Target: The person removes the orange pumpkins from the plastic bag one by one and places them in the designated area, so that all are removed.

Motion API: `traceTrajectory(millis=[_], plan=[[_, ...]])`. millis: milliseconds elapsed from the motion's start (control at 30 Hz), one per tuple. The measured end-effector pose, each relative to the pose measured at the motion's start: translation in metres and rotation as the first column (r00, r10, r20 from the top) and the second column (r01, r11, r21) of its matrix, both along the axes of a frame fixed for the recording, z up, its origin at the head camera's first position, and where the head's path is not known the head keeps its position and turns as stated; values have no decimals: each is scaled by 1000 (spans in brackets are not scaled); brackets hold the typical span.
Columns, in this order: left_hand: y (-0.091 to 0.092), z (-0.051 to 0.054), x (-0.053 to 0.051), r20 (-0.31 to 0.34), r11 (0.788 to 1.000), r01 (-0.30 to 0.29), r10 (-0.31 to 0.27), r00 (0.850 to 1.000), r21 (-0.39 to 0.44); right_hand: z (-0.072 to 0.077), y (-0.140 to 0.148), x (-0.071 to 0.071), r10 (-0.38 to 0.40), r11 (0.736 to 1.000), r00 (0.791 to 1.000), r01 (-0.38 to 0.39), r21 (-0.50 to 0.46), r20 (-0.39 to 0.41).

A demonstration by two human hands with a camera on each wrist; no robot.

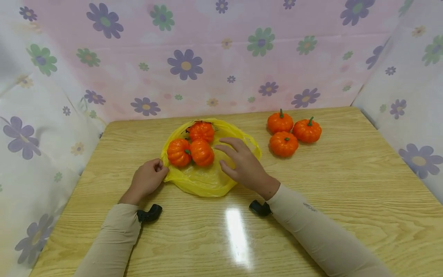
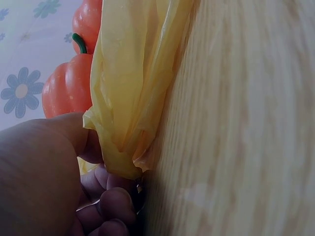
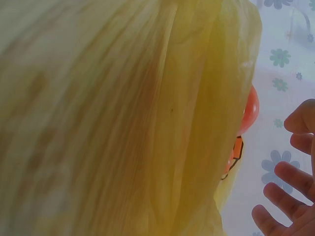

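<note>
A yellow plastic bag (image 1: 207,182) lies with its mouth spread wide on the table. Inside it three small orange pumpkins sit together: a back one (image 1: 202,131), a left one (image 1: 179,153) and a middle one (image 1: 202,153). My left hand (image 1: 147,180) pinches the bag's left rim between thumb and fingers; the left wrist view shows the gathered plastic (image 2: 123,98) there. Over the bag's right side hovers my right hand (image 1: 247,165), fingers spread and slightly bent, holding nothing. In the right wrist view its fingers (image 3: 290,177) are apart from the plastic.
Three more orange pumpkins stand in a cluster at the back right: one behind (image 1: 280,122), one at right (image 1: 307,130) and one in front (image 1: 283,144). The wooden table (image 1: 328,184) meets flower-patterned cloth (image 1: 214,88) at the back and sides.
</note>
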State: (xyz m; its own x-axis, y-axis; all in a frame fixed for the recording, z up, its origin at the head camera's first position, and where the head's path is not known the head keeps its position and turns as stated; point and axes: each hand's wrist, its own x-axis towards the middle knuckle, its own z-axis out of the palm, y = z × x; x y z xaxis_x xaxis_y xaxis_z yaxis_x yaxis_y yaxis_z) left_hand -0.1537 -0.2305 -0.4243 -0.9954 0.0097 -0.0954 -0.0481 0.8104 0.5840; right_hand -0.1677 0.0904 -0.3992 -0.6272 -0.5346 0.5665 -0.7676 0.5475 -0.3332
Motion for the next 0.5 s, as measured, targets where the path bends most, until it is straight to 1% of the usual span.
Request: traceTrajectory(millis=[133,333,500], plan=[[0,0,0,-4,1000,2,-2,1000,3,0,-7,-2,2,1000,1000,-2,13,21],[1,-1,0,-11,1000,4,-4,1000,13,-1,-18,-5,26,999,1000,-27,23,8],[1,-1,0,-15,1000,1,0,1000,15,0,-26,-5,33,998,999,-34,48,15]])
